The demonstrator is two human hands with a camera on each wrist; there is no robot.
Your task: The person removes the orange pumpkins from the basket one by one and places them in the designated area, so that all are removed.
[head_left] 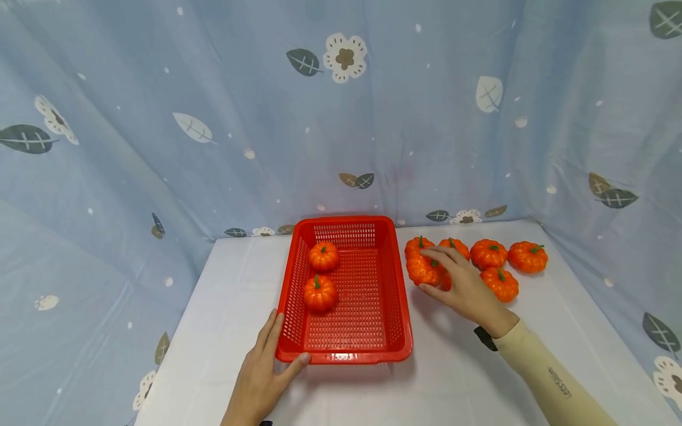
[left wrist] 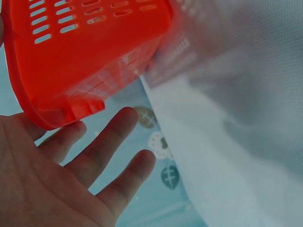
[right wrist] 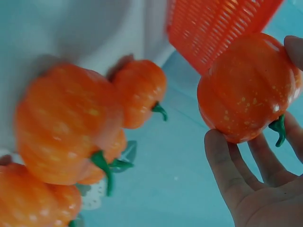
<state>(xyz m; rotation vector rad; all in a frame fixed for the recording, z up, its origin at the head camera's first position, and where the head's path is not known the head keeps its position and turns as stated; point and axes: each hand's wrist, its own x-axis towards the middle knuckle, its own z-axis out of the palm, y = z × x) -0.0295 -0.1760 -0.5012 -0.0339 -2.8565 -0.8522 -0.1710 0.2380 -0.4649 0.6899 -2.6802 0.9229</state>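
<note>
A small orange pumpkin [head_left: 422,270] with a green stem is gripped by the fingertips and thumb of my right hand [head_left: 465,288]. The right wrist view shows this pumpkin [right wrist: 248,92] held up off the table, its stem pointing down in that view. My left hand [head_left: 259,368] touches the near left corner of a red plastic basket [head_left: 406,331], thumb over the rim and fingers extended along the outside wall. Two more pumpkins lie in the basket's left half, one [head_left: 324,256] behind the other [head_left: 320,294].
Right of the basket, several more pumpkins [head_left: 488,254] sit on the white table [head_left: 234,278], one [head_left: 419,244] of them close to the basket's wall and another [head_left: 499,285] nearer the front. A pale blue patterned curtain [head_left: 373,130] hangs behind and at both sides.
</note>
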